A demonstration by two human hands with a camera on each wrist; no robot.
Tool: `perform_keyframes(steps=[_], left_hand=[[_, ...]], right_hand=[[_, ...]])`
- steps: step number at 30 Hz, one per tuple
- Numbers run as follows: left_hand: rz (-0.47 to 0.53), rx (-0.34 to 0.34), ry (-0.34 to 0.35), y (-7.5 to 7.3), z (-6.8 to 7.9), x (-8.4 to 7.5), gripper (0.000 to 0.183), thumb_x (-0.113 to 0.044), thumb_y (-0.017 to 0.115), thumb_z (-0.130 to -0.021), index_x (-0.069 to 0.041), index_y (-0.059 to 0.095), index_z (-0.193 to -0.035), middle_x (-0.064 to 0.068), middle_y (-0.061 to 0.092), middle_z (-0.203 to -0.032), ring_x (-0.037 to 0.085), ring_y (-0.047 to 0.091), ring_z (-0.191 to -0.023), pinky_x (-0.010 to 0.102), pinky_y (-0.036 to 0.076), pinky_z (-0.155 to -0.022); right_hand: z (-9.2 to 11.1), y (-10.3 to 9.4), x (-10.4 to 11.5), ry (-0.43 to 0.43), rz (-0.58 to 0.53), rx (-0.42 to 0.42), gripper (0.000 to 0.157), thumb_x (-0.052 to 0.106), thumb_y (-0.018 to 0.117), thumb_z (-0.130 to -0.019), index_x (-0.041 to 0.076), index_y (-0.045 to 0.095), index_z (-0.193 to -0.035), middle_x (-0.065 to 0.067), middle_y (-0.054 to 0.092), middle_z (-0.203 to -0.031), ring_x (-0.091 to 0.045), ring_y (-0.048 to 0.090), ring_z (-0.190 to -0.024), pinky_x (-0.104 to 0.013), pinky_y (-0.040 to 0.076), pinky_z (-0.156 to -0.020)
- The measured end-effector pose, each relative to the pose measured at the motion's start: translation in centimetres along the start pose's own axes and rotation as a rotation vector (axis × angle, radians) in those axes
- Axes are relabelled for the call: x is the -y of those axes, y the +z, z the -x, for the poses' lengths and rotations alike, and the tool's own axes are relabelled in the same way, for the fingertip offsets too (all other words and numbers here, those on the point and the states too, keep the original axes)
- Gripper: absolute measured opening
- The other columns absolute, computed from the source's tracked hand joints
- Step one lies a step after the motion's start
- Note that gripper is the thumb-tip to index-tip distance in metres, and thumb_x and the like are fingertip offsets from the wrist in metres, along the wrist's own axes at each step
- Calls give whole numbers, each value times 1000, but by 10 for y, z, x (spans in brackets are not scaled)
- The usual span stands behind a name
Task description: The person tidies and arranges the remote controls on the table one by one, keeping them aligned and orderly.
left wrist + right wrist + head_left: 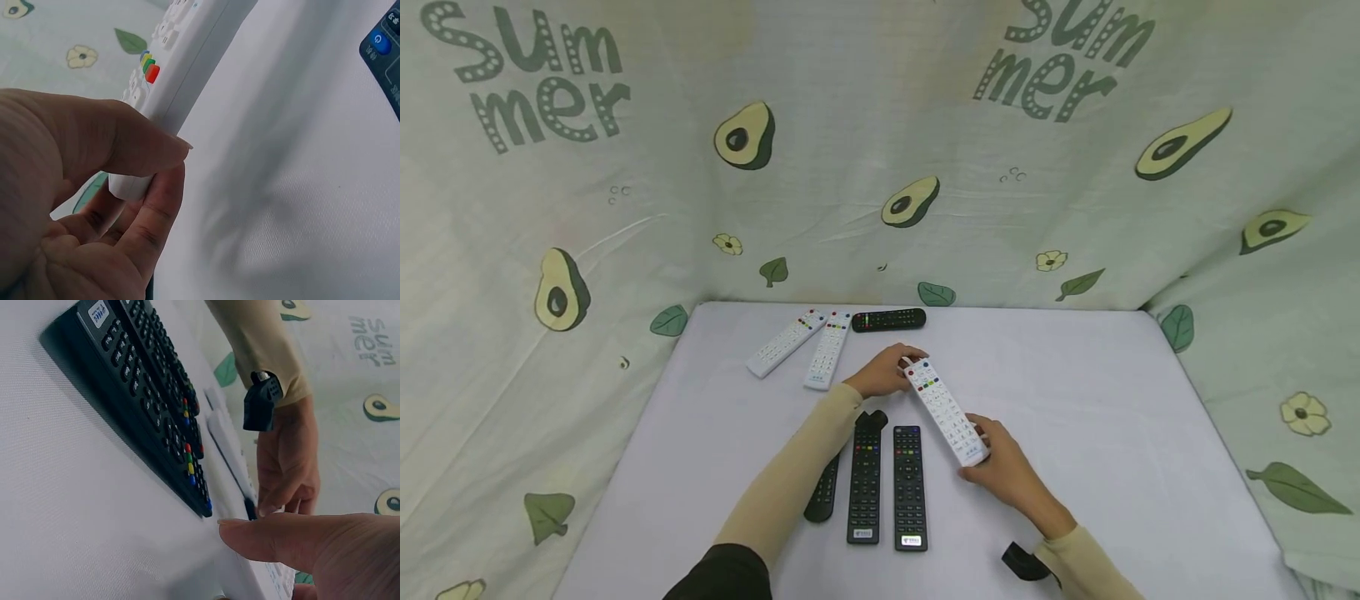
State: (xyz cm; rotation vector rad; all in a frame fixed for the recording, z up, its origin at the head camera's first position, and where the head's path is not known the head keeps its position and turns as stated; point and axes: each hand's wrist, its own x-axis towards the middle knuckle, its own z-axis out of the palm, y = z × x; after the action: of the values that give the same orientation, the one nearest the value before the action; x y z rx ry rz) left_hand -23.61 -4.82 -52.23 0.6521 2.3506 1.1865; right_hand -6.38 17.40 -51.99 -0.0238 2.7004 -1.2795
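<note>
A white remote control (946,412) with coloured buttons is held slanting between both hands, above the table. At its far end, the thumb and fingers of my left hand (882,372) pinch it; the left wrist view shows the thumb (125,137) on its side near the end. My right hand (1003,467) grips the near end, thumb and fingers on opposite edges. Its thumb (269,537) lies along the remote's side in the right wrist view, other fingers mostly hidden. Left of the right hand lie two black remotes (910,487) (865,483), side by side.
Another black remote (822,493) lies partly hidden under the left forearm. Two white remotes (786,343) (828,350) and a black remote (889,320) lie at the back of the white table (1075,375). A printed cloth (820,233) hangs behind.
</note>
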Motion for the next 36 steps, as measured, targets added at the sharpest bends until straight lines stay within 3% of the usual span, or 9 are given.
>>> perform_keyframes(steps=[11,18,36], left_hand=[[-34,58,25,11,-5,-10,56,11,72,-91,-3,62,-145,13,60,-135,24,62,-119,25,57,-95],[-102,118,56,19,-5,-16,55,9,73,-93,-5,62,-146,12,60,-134,21,61,-117,23,55,-94],[-178,232,50,43,3,-35,56,8,78,-89,-6,65,-142,7,62,-122,12,61,-108,16,53,-93]], right_hand=[[10,-1,-5,24,-110,118,95,-6,91,-72,-6,43,-154,-16,61,-120,-19,64,-95,-27,60,-72],[17,-1,-11,16,-114,168,100,-8,91,-70,-8,39,-155,-16,60,-118,-19,62,-92,-26,60,-70],[39,-4,-13,7,-72,300,109,-10,89,-66,-14,28,-156,-16,59,-107,-20,61,-83,-26,55,-64]])
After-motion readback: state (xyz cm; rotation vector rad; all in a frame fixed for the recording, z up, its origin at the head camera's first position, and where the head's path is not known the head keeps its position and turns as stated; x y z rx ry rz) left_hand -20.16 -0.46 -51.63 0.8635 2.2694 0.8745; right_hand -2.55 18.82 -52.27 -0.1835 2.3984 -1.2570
